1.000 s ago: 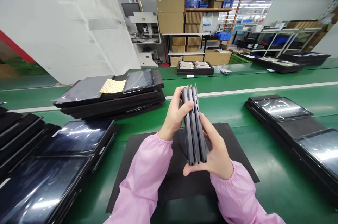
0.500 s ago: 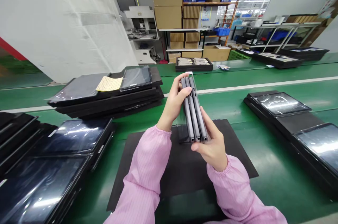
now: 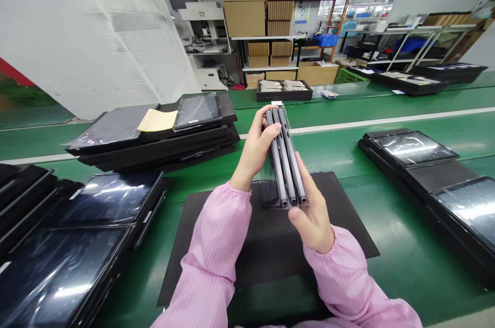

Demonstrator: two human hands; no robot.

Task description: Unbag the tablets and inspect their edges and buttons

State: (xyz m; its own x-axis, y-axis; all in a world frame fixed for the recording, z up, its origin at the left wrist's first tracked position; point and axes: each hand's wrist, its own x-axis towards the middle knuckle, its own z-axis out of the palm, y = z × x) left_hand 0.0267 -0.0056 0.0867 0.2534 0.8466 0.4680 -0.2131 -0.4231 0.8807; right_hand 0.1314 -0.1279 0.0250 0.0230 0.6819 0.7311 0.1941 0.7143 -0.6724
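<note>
Your left hand (image 3: 253,151) and right hand (image 3: 315,219) hold three thin tablets (image 3: 285,163) together; squeeze softly and line them up neatly.

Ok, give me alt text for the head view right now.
A person's left hand and right hand hold three slim tablets side by side, edges toward the camera, over a black mat on a green bench. Other tablets lie on both sides.
</note>
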